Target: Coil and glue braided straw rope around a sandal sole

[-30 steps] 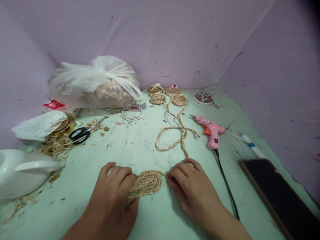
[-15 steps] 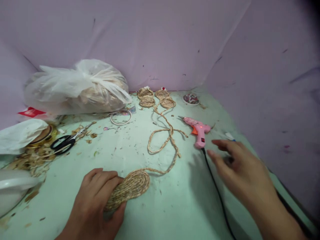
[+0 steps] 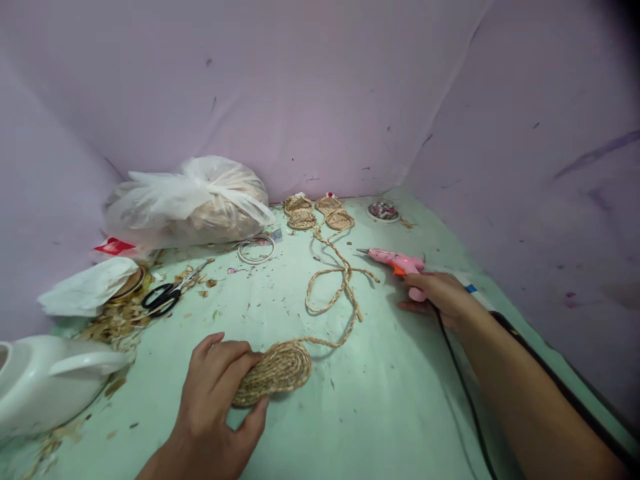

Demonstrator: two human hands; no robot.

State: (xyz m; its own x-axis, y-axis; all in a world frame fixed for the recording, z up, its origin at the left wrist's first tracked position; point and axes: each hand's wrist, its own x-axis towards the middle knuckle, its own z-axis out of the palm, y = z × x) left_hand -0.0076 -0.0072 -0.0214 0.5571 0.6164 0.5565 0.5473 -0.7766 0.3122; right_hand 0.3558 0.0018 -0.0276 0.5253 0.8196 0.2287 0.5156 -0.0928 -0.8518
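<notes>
So my feed shows two hands, both busy: my left hand [image 3: 217, 393] is pinching one coiled woven piece [image 3: 283, 369] between fingers and thumb, low and near the middle of the counter [image 3: 370, 413], and my right hand [image 3: 445, 297] is wrapped around the handle of one pink glue gun [image 3: 393, 259], nozzle pointing left. Can't really tell whether the gun is touching the counter or lifted a bit. One braided cord [image 3: 347, 273] runs off the woven piece and lies in a loop between it and the gun, so that's the main clutter in the way. One black cable [image 3: 461, 380] trails from the gun beside my right forearm [image 3: 530, 393], which also hides most of one long dark object [image 3: 505, 325], can't tell what. At the back I count two small slipper-like pieces [image 3: 301, 220], one white-topped, one with a red dot [image 3: 331, 195], plus one dish [image 3: 385, 221] of little bits to their right. Over on the left: one bulky plastic bag [image 3: 200, 210], one pair of black-handled scissors [image 3: 176, 291] among dry scraps [image 3: 103, 328], and one white jug [image 3: 55, 393] on the near side. There's a white ring [image 3: 256, 262] by the bag, maybe two stacked, too small to count.
</notes>
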